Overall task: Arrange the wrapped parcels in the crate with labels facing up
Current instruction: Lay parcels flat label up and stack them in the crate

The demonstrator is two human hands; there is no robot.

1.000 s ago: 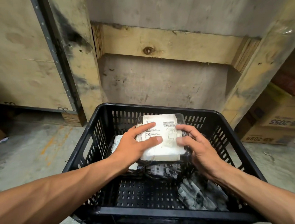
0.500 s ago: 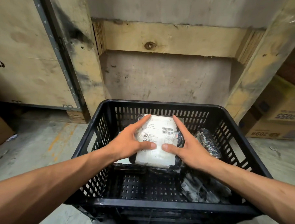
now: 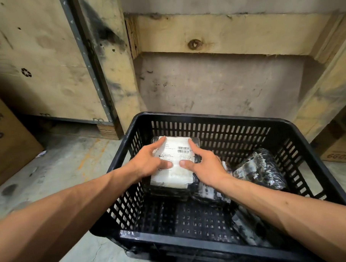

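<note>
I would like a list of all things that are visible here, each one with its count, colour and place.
crate: one, black slotted plastic, on the floor in front of the person
labelled parcel: one, dark wrap with a white label facing up, far left part of the crate, on top of other dark parcels
other parcels: several, exact count unclear, black and clear wrap, right side of the crate
wooden crates: pale plywood and beams, behind the crate
cartons: brown, at the left and right edges
floor: grey concrete
left hand: flat on the label
right hand: flat on the label
</note>
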